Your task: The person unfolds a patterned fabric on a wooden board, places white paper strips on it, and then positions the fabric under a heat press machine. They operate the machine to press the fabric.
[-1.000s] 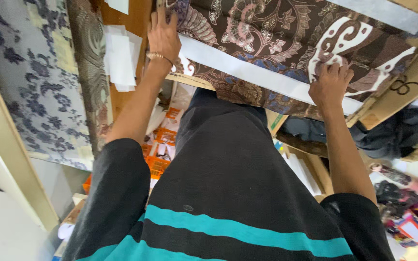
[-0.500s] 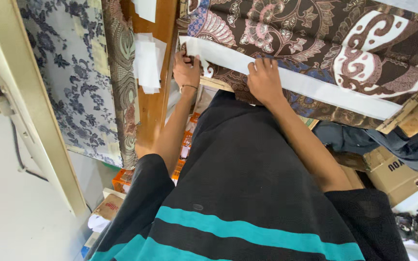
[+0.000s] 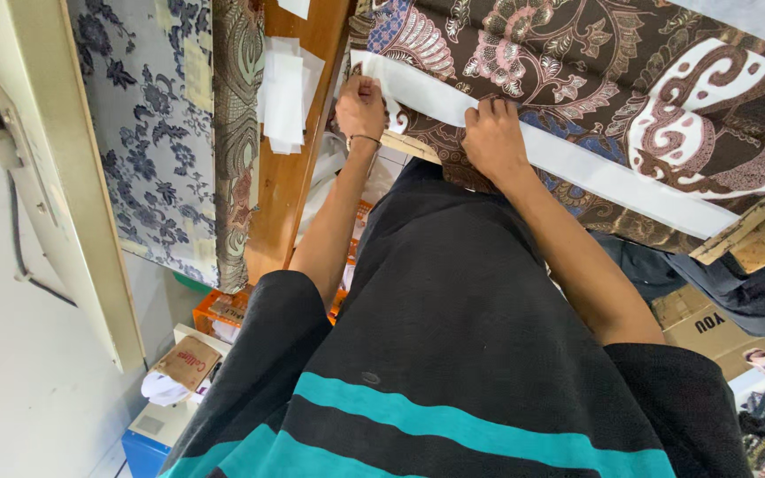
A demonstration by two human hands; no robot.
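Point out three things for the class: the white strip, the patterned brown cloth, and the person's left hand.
white strip (image 3: 595,168): head view, bare middle of the band.
brown cloth (image 3: 568,66): head view, flowered area above the strip.
left hand (image 3: 360,106): head view, back of the hand.

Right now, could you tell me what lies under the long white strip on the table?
The long white strip lies on brown patterned batik cloth, with the left hand at its end and the right hand pressing it. The cloth hides the tabletop; only a wooden edge shows.

2 hands (image 3: 360,106) (image 3: 493,140), 1 white strip (image 3: 577,164), 1 patterned brown cloth (image 3: 577,62).
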